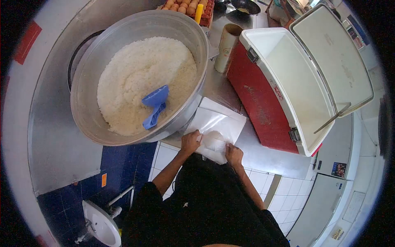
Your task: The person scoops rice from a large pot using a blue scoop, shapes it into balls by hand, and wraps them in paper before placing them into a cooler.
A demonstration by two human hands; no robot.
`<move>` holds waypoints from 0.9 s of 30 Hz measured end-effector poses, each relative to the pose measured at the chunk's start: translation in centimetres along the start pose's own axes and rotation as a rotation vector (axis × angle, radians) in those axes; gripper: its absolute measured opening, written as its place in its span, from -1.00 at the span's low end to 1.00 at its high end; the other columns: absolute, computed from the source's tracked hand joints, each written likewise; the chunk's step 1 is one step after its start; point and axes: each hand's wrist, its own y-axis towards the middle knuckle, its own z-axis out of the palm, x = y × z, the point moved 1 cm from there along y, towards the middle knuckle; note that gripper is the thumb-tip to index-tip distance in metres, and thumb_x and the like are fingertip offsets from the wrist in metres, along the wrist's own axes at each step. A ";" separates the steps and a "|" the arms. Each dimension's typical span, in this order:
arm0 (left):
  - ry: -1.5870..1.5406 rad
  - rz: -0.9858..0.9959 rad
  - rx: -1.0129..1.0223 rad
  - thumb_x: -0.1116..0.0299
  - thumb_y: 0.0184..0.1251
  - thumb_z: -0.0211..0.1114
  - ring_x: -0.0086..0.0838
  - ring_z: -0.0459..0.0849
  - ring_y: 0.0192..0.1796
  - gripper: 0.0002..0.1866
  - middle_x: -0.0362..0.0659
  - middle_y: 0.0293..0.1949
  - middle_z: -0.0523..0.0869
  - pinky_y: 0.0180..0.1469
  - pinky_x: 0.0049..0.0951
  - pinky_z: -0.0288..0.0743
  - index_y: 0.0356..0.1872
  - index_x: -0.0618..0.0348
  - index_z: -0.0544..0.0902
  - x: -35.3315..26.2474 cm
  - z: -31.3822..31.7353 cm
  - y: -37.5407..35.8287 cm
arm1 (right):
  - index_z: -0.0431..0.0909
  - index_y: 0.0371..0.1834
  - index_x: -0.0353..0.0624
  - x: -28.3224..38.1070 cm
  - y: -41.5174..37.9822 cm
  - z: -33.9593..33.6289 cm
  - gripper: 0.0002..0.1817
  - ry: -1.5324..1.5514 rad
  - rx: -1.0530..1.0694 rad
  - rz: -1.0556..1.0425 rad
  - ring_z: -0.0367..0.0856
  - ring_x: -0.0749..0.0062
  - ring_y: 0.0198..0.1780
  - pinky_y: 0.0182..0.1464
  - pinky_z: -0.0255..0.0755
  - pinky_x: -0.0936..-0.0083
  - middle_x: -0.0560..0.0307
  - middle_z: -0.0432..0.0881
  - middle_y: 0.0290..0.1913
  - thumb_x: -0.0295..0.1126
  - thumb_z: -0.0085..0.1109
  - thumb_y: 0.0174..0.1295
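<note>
A sheet of white wrapping paper (pixel 201 123) lies on the metal counter close to my body, with a mound of white rice (pixel 214 141) on its near half. My left hand (pixel 191 142) is closed at the paper's left edge. On the opposite side my right hand (pixel 234 156) pinches the paper's right edge beside the rice. More white paper (pixel 216 105) shows beneath and behind this sheet. Up and to the left stands a large metal pot (pixel 140 18) of cooked rice (pixel 144 61), with a blue scoop (pixel 155 103) resting on the rice.
To the right, a red and white cooler (pixel 259 111) stands with its lid (pixel 333 53) raised and a metal utensil (pixel 333 117) across its rim. A tall cylindrical container (pixel 227 47) stands behind. Further back are eggs (pixel 183 7) and a black pan (pixel 246 6). A sink (pixel 101 224) is lower left.
</note>
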 end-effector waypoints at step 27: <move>-0.457 -0.315 0.018 0.43 0.25 0.29 -0.33 0.74 -0.33 -0.79 -0.06 -0.40 0.71 -0.27 -0.31 0.61 -0.09 0.18 0.62 -0.7 0.0 -3.3 | 0.54 -0.14 -0.53 1.8 -2.8 2.4 -0.58 1.515 0.365 0.810 0.70 0.11 -0.05 -0.01 0.60 0.35 -0.19 0.70 -0.18 -0.24 0.20 0.34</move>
